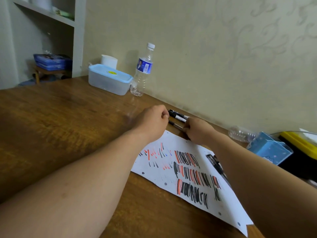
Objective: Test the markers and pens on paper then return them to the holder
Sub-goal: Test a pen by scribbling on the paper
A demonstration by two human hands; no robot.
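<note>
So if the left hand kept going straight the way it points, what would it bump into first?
Probably the black markers with white labels lying right past the knuckles of the left hand; the beige wall comes after. Depth is hard to judge here.

Paper (188, 177) flat on the table (68, 117), front right. Pens (177, 117) just behind its far edge, close to the wall (223, 66). Lidded box (109, 79) and bottle (143, 69) side by side further back left; holder (269, 150) right of the paper.
</note>
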